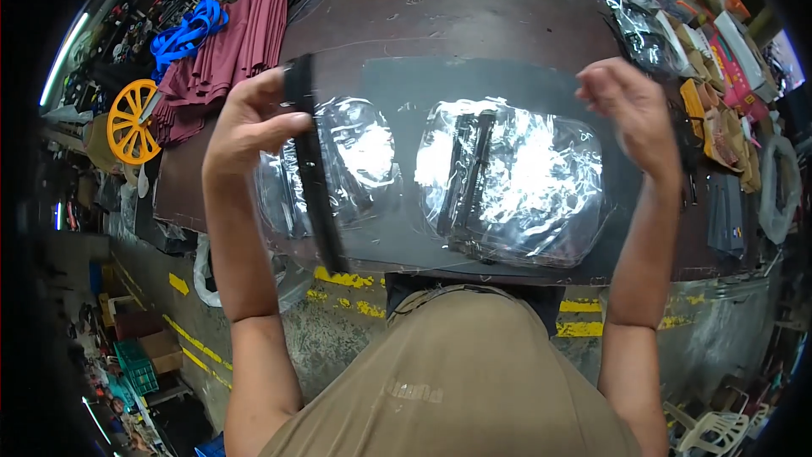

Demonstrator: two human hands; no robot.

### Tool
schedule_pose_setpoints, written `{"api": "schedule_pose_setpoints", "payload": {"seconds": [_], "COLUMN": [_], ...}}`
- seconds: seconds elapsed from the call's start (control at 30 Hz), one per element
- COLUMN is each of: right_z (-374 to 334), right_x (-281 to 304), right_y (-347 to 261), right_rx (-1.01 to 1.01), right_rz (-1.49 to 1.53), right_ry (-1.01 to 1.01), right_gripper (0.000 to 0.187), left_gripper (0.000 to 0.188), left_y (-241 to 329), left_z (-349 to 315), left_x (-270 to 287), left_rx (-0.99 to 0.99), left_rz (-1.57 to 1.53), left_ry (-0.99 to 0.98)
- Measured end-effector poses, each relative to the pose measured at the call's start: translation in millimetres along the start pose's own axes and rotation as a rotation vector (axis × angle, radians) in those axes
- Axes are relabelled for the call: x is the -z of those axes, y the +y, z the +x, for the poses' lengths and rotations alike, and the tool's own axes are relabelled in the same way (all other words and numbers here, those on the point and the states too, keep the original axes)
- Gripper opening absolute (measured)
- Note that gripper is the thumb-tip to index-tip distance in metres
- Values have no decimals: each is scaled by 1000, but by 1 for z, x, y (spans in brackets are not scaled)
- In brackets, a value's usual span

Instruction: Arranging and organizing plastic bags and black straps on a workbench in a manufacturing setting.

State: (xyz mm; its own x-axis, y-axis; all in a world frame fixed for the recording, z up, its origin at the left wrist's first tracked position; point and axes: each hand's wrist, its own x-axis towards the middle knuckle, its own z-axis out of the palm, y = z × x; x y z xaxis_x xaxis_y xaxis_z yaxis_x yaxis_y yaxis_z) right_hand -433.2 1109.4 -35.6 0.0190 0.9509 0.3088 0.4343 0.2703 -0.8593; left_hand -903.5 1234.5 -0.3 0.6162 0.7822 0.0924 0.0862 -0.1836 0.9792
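Observation:
A long narrow black strip hangs from my left hand, its upper end pinched between thumb and fingers. It slants down across the left stack of clear plastic pieces toward the table's front edge. Raised over the table's right side is my right hand, with fingers curled together and slightly blurred; anything between them is hidden. Between my hands lies a second stack of glossy clear plastic pieces with rounded corners. Black strips run along the left part of that stack.
A dark grey mat lies under the plastic on the brown table. Maroon folded fabric, a blue strap bundle and an orange spoked wheel are at left. Cardboard boxes and packages crowd the right edge.

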Motion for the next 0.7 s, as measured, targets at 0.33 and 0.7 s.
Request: {"api": "schedule_pose_setpoints", "payload": {"seconds": [0.33,0.7], "right_z": [45,60], "right_x": [-142,-136], "right_y": [174,170], "right_rx": [-234,-361], "right_rz": [-663,-417], "right_ry": [-247,-98], "right_gripper": [42,32], "left_gripper": [28,50], "left_y": [-217,-185], "left_z": [-24,45], "left_x": [161,52], "left_rx": [502,-111], "left_rz": [581,953], "left_ry": [93,208]}}
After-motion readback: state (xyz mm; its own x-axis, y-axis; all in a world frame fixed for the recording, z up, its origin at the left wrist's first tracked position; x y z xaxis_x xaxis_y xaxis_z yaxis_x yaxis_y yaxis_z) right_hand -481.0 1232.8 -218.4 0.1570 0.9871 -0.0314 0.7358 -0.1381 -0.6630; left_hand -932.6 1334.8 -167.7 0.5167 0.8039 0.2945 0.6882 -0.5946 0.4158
